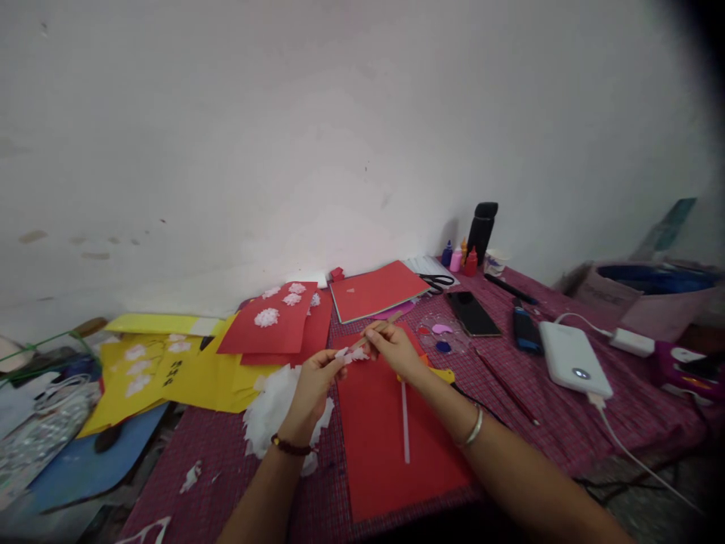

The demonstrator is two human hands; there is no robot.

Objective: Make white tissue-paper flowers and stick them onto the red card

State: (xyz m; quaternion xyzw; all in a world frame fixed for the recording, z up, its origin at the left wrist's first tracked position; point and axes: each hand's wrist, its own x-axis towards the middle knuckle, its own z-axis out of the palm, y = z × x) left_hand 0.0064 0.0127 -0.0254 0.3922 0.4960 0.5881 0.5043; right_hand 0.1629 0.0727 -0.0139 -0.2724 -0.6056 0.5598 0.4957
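My left hand (309, 385) pinches one end of a ruffled, pale pink-white paper piece (352, 354). In my right hand (396, 351) is a flat wooden craft stick (390, 318), held at the paper piece's other end; the fingertips cover where the two meet. Both hands are above a red sheet (374, 453) on the table. A translucent glue stick (405, 434) lies on that sheet, and a yellow glue gun (445, 374) is partly hidden behind my right wrist. Beneath my left hand spreads a pile of white paper pieces (269, 412).
Red cards (266, 321) with white paper blossoms and yellow sheets (198, 378) lie left. Behind are a red-covered book (377, 291) and scissors (436, 281). Rightward lie a paint palette (442, 332), phone (473, 313), pencil (510, 389), corded power bank (572, 359) and black bottle (481, 230).
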